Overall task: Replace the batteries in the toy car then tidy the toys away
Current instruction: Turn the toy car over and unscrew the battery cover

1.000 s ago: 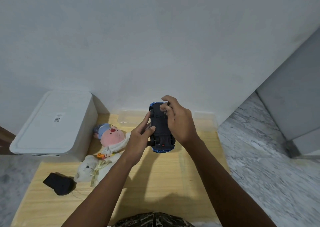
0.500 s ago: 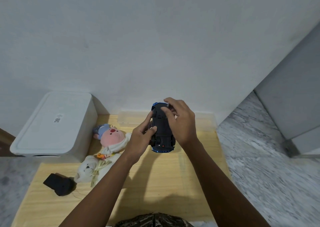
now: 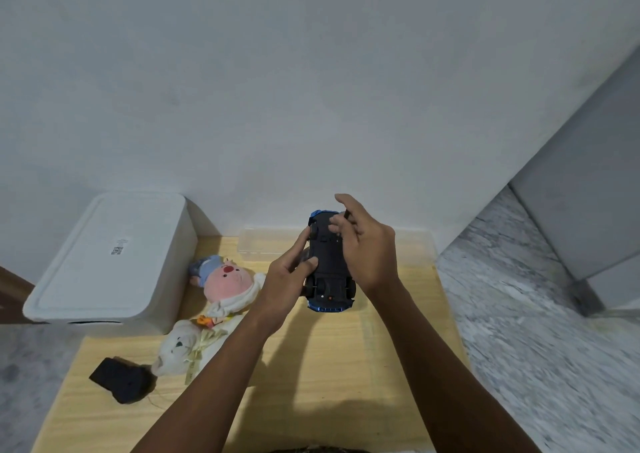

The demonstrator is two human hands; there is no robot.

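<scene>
I hold a blue toy car [image 3: 329, 274] upside down above the wooden table [image 3: 329, 366], its black underside facing me. My left hand [image 3: 285, 279] grips the car's left side, thumb on the underside. My right hand [image 3: 370, 252] curls round the right side and far end. Its fingertips are on the underside near the front wheels and its index finger is lifted. The battery cover cannot be made out.
A pink plush pig [image 3: 227, 279] and a white plush bear [image 3: 187, 345] lie left of the car. A black remote [image 3: 121, 380] sits at the front left. A lidded white storage box [image 3: 104, 262] stands far left. A clear plastic container [image 3: 263, 245] is by the wall.
My right hand's fingers have shifted toward the car's far end and the index finger has lifted off. The car stays in my left hand, barely moved.
</scene>
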